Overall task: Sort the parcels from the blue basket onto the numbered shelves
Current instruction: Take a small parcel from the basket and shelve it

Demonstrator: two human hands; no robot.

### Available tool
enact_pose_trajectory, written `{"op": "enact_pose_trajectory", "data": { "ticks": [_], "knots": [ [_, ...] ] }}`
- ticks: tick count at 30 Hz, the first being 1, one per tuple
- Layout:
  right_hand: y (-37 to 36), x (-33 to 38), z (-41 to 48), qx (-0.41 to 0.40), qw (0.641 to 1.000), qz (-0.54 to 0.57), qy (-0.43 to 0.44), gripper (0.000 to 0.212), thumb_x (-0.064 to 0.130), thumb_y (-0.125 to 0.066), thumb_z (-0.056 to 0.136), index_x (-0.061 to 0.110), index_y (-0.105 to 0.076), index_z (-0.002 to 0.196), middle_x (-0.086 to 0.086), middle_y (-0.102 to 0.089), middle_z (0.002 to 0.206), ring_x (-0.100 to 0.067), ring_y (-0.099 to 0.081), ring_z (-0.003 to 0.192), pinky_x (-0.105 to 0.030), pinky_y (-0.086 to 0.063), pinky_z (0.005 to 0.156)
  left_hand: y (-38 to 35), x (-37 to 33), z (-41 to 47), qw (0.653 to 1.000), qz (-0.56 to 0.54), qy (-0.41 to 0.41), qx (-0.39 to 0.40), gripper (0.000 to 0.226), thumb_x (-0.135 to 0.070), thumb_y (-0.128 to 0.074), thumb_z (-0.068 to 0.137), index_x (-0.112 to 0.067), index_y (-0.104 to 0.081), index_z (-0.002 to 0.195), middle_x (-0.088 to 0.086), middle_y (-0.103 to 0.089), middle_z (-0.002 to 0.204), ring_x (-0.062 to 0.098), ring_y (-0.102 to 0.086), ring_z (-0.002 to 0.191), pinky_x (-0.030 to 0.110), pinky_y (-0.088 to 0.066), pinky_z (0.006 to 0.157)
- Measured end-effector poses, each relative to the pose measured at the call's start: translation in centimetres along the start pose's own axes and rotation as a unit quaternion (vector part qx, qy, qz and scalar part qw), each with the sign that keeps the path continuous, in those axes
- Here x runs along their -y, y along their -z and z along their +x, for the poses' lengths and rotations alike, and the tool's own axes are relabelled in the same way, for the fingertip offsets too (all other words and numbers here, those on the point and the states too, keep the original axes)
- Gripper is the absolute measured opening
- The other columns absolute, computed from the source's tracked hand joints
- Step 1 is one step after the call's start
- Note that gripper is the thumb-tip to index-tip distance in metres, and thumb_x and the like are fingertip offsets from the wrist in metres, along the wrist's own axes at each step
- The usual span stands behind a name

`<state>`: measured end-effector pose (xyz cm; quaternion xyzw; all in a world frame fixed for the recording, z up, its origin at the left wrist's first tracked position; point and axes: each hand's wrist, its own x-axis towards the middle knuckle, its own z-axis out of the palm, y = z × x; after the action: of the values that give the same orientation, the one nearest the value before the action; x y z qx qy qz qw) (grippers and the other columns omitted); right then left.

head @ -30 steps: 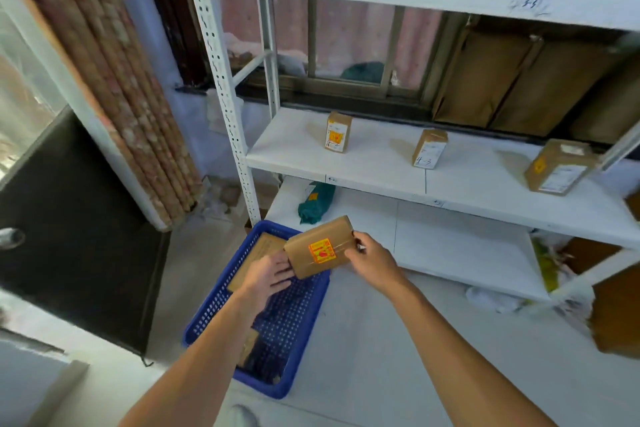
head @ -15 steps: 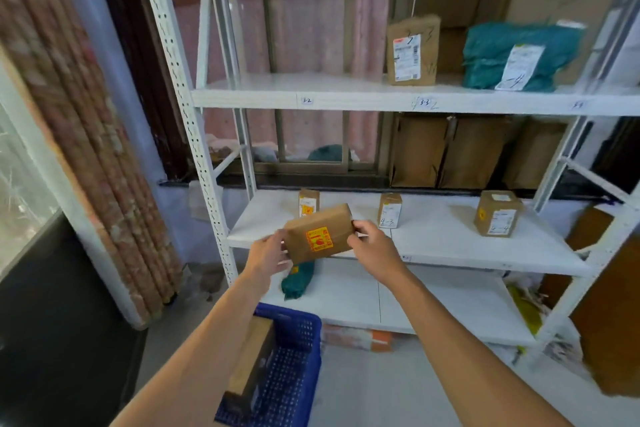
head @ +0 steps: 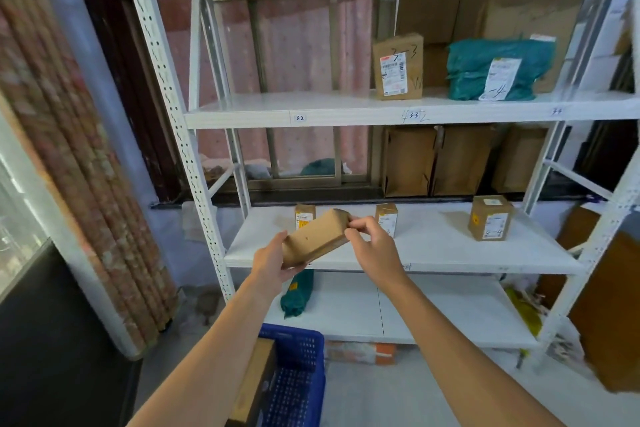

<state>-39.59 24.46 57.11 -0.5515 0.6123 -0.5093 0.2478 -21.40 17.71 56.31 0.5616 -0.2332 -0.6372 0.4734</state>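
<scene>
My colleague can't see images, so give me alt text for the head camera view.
Two hands, left and right, hold a small cardboard box before a white shelf rack holding other parcels; a blue basket sits on the floor below.

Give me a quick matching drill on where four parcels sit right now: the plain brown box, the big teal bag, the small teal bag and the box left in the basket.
Things:
1. plain brown box
2. large teal bag with white label
3. small teal bag
4. cardboard box by the person's left forearm

Places:
A. lowest white shelf
B. blue basket
C. between left hand and right hand
D. upper shelf, next to the box marked 3-3

Pairs: 1-C, 2-D, 3-A, 4-B
</scene>
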Motion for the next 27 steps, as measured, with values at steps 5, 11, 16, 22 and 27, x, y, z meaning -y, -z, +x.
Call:
{"op": "enact_pose_trajectory", "data": {
  "ticks": [5, 11, 16, 22, 27],
  "knots": [
    [-0.9, -0.3, -1.1, 0.012, 0.989, 0.099, -0.112, 0.042, 0.046, -0.052, 0.099, 0.023, -0.048, 0.134, 0.007, -0.054, 0.128, -0.011, -0.052, 0.115, -0.035, -0.047, 0.099, 1.6, 0.6, 1.2, 0.999, -0.021, -0.04, 0.018, 0.046, -0.023, -0.069, 0.089, -0.016, -0.046, 0.129, 0.014, -0.05, 0.13, 0.033, -0.055, 0.116, 0.051, -0.056, 0.094],
    [-1.4, -2.6, -1.4, 0.081, 0.946, 0.207, -0.236, 0.046, 0.046, -0.06, 0.097, 0.021, -0.05, 0.134, -0.001, -0.07, 0.117, -0.019, -0.07, 0.101, -0.032, -0.061, 0.076, 2.0, 1.1, 1.1, 0.993, -0.002, -0.087, 0.078, 0.052, -0.026, -0.074, 0.089, -0.015, -0.05, 0.134, 0.013, -0.061, 0.129, 0.024, -0.064, 0.111, 0.037, -0.056, 0.092],
    [-1.3, -4.0, -1.8, 0.068, 0.928, 0.283, -0.233, 0.036, 0.032, -0.066, 0.096, 0.019, -0.058, 0.128, -0.004, -0.074, 0.11, -0.02, -0.07, 0.102, -0.031, -0.059, 0.074, 1.3, 2.2, 1.1, 0.99, 0.018, -0.08, 0.112, 0.056, -0.044, -0.067, 0.092, -0.025, -0.046, 0.14, 0.007, -0.061, 0.133, 0.028, -0.061, 0.12, 0.048, -0.05, 0.105],
    [0.7, -5.3, -1.4, 0.002, 0.935, 0.268, -0.231, 0.031, 0.021, -0.065, 0.095, 0.023, -0.057, 0.124, -0.005, -0.073, 0.11, -0.018, -0.072, 0.095, -0.035, -0.061, 0.08, 1.2, 3.2, 0.8, 0.99, 0.081, -0.074, 0.089, 0.047, -0.049, -0.059, 0.095, -0.026, -0.054, 0.136, 0.006, -0.061, 0.135, 0.029, -0.056, 0.126, 0.049, -0.043, 0.111],
    [3.7, -5.8, 0.0, -0.065, 0.941, 0.245, -0.222, 0.044, 0.032, -0.076, 0.088, 0.017, -0.056, 0.124, -0.006, -0.074, 0.106, -0.018, -0.072, 0.096, -0.04, -0.058, 0.09, 0.8, 4.3, 1.1, 0.977, 0.158, -0.086, 0.11, 0.051, -0.042, -0.07, 0.09, -0.022, -0.052, 0.133, 0.006, -0.057, 0.137, 0.025, -0.057, 0.124, 0.047, -0.046, 0.108]
  ]
}}
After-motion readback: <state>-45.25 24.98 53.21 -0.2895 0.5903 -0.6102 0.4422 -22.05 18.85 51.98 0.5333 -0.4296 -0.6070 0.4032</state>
